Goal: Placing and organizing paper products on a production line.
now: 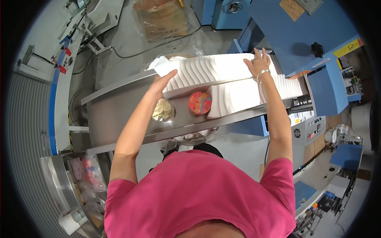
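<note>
Two long rows of white folded paper napkins (238, 97) stand on edge along a metal chute. At the left end of the far row, my left hand (160, 84) rests against the napkins with its thumb stretched out; its other fingers are partly hidden. My right hand (260, 65), a bracelet at its wrist, lies spread over the top of the same row near the blue machine. A round red patterned object (199, 103) sits against the left end of the near row. Left of it is a round clear container (163, 110) with pale yellowish contents, close to my left forearm.
The metal chute (119, 101) has raised edges and runs into the blue machine (309, 35) at right. Behind it, a plastic-covered cardboard box (160, 20) is on the floor, with a black cable nearby. A bin with plastic bags (89, 174) stands at lower left.
</note>
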